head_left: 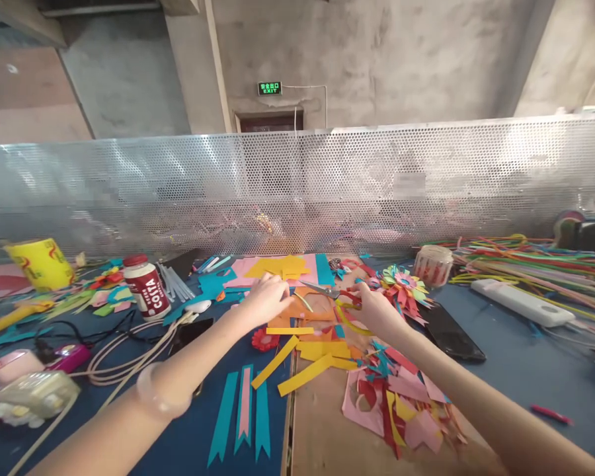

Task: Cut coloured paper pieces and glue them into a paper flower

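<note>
My right hand grips a pair of scissors with red handles, blades pointing left over an orange paper sheet. My left hand rests flat on that orange sheet, holding its left edge, fingers pressed down. Yellow paper strips lie just in front of both hands. A curved yellow sliver hangs by the scissors' handles. A clear bangle sits on my left wrist.
A Costa bottle, yellow tape roll, cables and a phone lie left. Teal and pink ribbon cut-outs, a pink scrap heap, a paper flower, a black phone, a power strip and colored sticks lie right. A perforated metal screen backs the table.
</note>
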`<state>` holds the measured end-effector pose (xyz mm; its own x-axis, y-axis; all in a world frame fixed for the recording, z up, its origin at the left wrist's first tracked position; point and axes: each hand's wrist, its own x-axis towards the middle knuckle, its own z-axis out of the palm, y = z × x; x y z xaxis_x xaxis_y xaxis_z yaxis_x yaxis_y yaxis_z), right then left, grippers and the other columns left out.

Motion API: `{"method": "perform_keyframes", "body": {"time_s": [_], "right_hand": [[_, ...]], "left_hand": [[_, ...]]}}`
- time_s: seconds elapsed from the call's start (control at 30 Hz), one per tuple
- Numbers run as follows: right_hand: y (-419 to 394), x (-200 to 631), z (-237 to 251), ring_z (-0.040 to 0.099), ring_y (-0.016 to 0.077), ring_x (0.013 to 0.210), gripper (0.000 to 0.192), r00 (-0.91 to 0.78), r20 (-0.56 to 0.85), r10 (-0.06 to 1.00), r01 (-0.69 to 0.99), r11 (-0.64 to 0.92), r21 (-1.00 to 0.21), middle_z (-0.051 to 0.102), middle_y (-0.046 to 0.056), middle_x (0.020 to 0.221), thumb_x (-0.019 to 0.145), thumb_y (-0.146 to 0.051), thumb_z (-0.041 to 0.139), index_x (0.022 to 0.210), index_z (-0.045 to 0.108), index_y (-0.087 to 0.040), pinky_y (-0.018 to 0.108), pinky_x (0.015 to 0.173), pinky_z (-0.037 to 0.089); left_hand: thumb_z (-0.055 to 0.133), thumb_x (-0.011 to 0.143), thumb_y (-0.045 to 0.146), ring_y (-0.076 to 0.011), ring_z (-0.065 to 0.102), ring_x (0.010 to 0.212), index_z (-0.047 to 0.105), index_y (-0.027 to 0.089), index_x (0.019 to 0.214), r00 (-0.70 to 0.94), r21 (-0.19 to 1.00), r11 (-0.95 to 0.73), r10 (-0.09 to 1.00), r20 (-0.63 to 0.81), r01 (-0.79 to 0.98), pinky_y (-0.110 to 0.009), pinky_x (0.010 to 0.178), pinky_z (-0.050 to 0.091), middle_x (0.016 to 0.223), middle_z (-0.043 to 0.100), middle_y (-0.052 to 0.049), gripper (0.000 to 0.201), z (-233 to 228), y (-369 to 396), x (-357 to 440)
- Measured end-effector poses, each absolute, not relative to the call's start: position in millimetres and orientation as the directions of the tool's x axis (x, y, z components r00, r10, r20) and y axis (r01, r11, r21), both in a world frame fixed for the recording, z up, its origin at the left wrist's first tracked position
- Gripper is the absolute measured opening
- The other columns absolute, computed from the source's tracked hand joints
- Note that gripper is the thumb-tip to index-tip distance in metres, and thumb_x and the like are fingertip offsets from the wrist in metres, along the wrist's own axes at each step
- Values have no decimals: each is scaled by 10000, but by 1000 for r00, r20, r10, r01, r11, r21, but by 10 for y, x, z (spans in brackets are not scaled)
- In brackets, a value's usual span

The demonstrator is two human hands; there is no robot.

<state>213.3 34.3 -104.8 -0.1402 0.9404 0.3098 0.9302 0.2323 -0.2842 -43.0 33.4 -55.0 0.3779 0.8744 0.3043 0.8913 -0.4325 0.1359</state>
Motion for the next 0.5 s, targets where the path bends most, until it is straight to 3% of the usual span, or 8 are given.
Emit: {"method": "perform_keyframes", "body": {"time_s": [0.1,0.17,0.27,0.37,0.43,0.5], "right_hand": [[437,2036,-1135,630,194,729,348,-190,260,947,933,257,-254,669,82,806,741,-335,593,1013,491,-143,215,543,368],[451,2014,-1177,626,198,711,361,-224,243,944,942,273,-194,664,90,800,754,-352,578,1028,490,-133,222,537,363],[398,2048,-1120,610,232,799,334,-330,238,913,934,352,-56,650,133,852,783,-363,554,1004,529,-114,257,599,392],[275,2108,-901,544,259,983,148,-504,227,833,863,496,97,628,159,961,800,-216,538,898,602,-125,306,747,405],[155,2106,-728,555,249,949,137,-592,202,780,806,566,173,635,146,933,798,-146,506,858,630,-137,325,752,417],[5,2031,-591,582,217,842,136,-661,168,731,748,628,214,647,105,839,796,-204,517,825,647,-173,306,689,446]], "left_hand": [[554,766,400,-260,470,986,614,196,821,547,-33,-552,814,196,833,-372,812,371,915,605,-55,219,-628,53,-422],[565,754,431,-265,485,967,612,195,849,556,-60,-555,813,172,830,-373,785,386,930,608,-60,259,-678,-38,-423],[522,789,428,-242,521,938,613,193,868,561,-14,-570,802,205,821,-352,775,403,922,619,-63,264,-719,-57,-429],[451,844,361,-210,560,908,607,186,897,549,65,-590,782,296,805,-326,777,421,918,635,-61,240,-711,-38,-424],[410,867,350,-199,563,951,575,184,990,528,127,-614,752,396,779,-321,816,425,1003,628,-67,265,-691,-60,-400],[411,861,406,-200,519,1063,497,186,1135,535,158,-676,685,494,720,-328,894,404,1147,577,-82,362,-673,-123,-353]]}}
